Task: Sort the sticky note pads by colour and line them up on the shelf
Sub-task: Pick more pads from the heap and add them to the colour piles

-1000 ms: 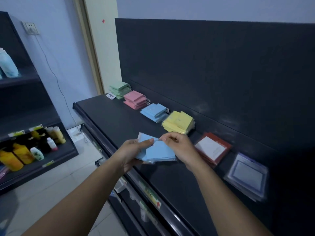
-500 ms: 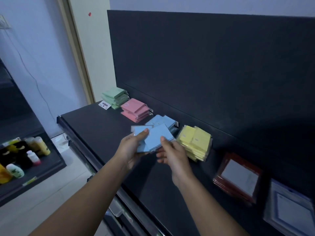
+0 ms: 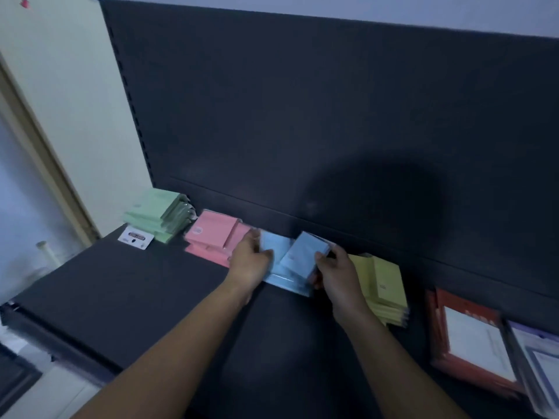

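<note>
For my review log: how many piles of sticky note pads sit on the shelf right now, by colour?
green paper sticky note pile: 1
pink paper sticky note pile: 1
blue paper sticky note pile: 1
yellow paper sticky note pile: 1
Total: 4 piles

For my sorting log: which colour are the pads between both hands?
The sticky note pads are light blue; head view.
</note>
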Motion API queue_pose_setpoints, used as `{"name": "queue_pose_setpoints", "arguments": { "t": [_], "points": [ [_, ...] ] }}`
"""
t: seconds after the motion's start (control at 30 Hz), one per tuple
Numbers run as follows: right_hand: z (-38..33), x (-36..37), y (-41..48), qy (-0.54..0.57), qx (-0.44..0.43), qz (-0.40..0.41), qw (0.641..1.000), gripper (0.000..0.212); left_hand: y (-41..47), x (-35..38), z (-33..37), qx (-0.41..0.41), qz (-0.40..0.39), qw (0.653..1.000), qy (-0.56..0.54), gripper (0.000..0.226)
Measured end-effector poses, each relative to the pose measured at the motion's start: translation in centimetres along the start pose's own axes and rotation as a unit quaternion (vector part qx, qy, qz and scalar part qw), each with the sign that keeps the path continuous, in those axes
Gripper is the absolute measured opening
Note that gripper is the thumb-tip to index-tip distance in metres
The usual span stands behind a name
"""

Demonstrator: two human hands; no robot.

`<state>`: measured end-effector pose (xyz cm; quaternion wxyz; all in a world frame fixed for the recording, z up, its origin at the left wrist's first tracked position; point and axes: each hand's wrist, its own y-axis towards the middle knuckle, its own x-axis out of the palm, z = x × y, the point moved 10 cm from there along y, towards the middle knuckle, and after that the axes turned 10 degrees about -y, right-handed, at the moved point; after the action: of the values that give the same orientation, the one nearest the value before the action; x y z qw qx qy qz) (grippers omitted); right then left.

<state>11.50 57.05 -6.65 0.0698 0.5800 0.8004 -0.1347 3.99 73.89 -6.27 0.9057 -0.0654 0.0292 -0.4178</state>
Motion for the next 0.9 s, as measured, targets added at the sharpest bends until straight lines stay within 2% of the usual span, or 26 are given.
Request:
{"name": "queue_pose_setpoints", "arguments": {
  "t": [0.07, 0.2, 0.4, 0.7, 0.8, 0.9],
  "points": [
    [-0.1, 0.3, 0.6, -0.045, -0.009, 0.001, 0.999, 0.027, 1.1, -0.3, 0.1, 0.032, 0.02, 0.997, 0.074, 0.04],
    [-0.6, 0.6, 1.5, -0.136, -0.017, 0.005, 0.991, 0.038, 2.3, 0.1, 0.2, 0.079, 0.006, 0.987, 0.142, 0.027],
    [-1.5, 0.8, 2.1, -0.298, -0.04, 0.046, 0.953, 0.05, 3.3, 0.5, -1.3, 0.021, -0.021, 0.997, 0.066, 0.032],
    [-2.7, -0.4, 0.9, -0.209, -0.081, 0.095, 0.97, 0.029, 3.5, -0.4, -0.5, 0.046, -0.011, 0.999, 0.027, 0.014],
    [-3.3, -0.6, 0.3, -0.199, -0.105, 0.097, 0.969, 0.025, 3.1, -0.7, 0.8, 0.088, 0.005, 0.995, 0.053, 0.017],
    [-4.1, -1.4, -0.6, -0.219, -0.133, 0.107, 0.961, 0.023, 1.8, -0.2, 3.2, 0.171, 0.017, 0.981, 0.088, 0.017]
  ]
}}
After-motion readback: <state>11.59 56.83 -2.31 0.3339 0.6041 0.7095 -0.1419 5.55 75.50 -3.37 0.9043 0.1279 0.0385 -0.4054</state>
